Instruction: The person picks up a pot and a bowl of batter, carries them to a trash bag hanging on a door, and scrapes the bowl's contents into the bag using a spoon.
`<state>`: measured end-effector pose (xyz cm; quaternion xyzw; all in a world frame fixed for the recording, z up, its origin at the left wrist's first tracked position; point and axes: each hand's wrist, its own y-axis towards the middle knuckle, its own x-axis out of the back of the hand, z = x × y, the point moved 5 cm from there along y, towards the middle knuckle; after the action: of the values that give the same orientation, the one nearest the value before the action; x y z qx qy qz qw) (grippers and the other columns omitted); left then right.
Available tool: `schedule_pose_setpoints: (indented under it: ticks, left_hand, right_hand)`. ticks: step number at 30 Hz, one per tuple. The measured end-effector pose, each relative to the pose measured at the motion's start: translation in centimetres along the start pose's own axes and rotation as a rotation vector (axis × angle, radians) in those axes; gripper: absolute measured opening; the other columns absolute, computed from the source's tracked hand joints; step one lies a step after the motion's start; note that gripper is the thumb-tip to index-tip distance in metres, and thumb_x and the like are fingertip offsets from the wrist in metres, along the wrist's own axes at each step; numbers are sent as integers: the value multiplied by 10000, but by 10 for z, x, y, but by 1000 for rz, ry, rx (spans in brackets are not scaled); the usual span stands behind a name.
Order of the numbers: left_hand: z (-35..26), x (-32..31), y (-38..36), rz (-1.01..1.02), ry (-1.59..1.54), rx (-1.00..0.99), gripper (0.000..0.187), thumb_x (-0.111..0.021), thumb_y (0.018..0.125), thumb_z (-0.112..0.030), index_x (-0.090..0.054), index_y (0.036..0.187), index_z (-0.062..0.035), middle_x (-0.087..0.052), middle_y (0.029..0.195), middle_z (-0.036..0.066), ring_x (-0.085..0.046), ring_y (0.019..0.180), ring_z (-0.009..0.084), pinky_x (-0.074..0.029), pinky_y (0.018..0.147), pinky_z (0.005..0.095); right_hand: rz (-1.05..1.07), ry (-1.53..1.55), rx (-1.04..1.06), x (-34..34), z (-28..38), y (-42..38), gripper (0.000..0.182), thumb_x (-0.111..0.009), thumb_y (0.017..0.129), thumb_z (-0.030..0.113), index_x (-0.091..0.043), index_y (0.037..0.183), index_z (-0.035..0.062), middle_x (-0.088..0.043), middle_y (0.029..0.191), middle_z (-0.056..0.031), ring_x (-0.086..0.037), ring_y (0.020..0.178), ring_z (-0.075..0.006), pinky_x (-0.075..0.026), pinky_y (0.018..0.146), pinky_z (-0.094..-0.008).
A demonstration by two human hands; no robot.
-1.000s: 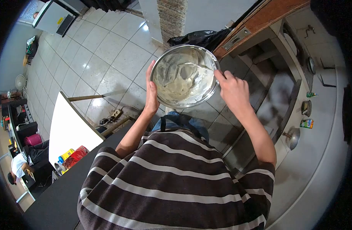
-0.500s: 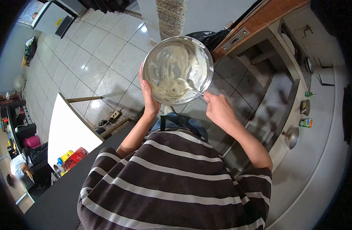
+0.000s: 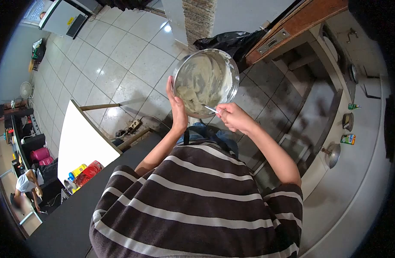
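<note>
Bowl (image 3: 206, 81) of pale batter, held in mid-air over the tiled floor (image 3: 120, 73), tilted toward the person.
Left hand (image 3: 177, 107): palm and fingers pressed flat against the bowl's near-left wall, unchanged from half a second ago. Right hand (image 3: 232, 116): closed round the handle of a spoon (image 3: 209, 109); since a second ago it has swept from the bowl's right rim round to the near rim, and the batter has shifted with it. Judged: stirring mid-stroke, batter smooth but streaked on the walls. Worktop (image 3: 356, 172) lies well apart at right.
</note>
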<state>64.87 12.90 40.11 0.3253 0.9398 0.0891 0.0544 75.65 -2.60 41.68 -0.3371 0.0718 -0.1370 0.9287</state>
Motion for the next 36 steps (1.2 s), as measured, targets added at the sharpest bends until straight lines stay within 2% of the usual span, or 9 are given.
schedule_pose_setpoints:
  ticks: [1,5,8,11,21,32,34,35,36]
  left_hand:
    - [-4,2,1,4,85,6,848,-243,908,-666,-131,1458,-32,-158,1488,170,-162,1382,297,-136,1123,414]
    - [28,11,-3,29,-40,31,863,-269,895,-680,-125,1462,-46,-161,1486,162,-183,1374,295,-162,1119,417]
    - [51,24,-8,-41,-286,165,863,-340,877,-682,-108,1472,-101,-174,1482,137,-231,1356,289,-248,1094,429]
    - [63,35,-9,-76,-401,233,844,-348,881,-672,-100,1474,-126,-175,1483,127,-226,1358,285,-256,1095,434]
    - [65,50,-8,-100,-324,185,796,-357,898,-645,-109,1477,-159,-176,1483,118,-239,1349,279,-259,1088,437]
    - [96,68,-9,-191,-246,219,733,-351,935,-586,-130,1474,-141,-206,1467,120,-247,1341,261,-241,1089,426]
    - [99,75,-11,-277,-339,250,707,-351,942,-572,-150,1466,-140,-226,1461,116,-256,1338,260,-240,1090,424]
    - [96,75,-11,-273,-338,250,707,-351,942,-572,-150,1466,-140,-226,1461,116,-256,1338,260,-240,1090,424]
    - [91,76,-10,-260,-342,242,700,-352,943,-570,-156,1462,-142,-226,1462,111,-253,1340,260,-243,1089,425]
  right_hand:
    - [71,169,-104,-1,-5,2,223,-368,998,161,-453,813,70,-272,578,85,-182,407,-14,-125,360,-221]
    - [103,193,-119,3,-8,13,230,-371,1004,186,-448,818,74,-236,574,92,-175,414,-11,-132,367,-214]
    - [115,171,-92,9,-12,19,231,-380,1000,183,-444,805,77,-242,572,94,-173,418,-12,-123,369,-215]
    - [77,151,-63,14,-13,22,225,-384,993,172,-441,794,82,-243,571,94,-175,419,-13,-121,371,-216]
    - [-55,205,-7,30,-11,6,203,-401,981,170,-438,800,85,-235,571,96,-178,421,-17,-125,378,-222]
    - [-308,329,-75,65,-60,-23,224,-391,989,177,-450,808,59,-245,568,84,-188,425,-27,-142,369,-234]
    - [-410,272,-83,78,-77,-8,237,-393,974,176,-497,819,30,-331,532,46,-275,391,-62,-224,351,-256]
    - [-413,275,-81,78,-81,1,237,-393,974,176,-497,819,30,-331,532,46,-275,391,-62,-224,351,-256]
    - [-507,120,-113,80,-83,10,241,-415,953,183,-521,820,12,-401,537,7,-352,390,-97,-294,363,-282]
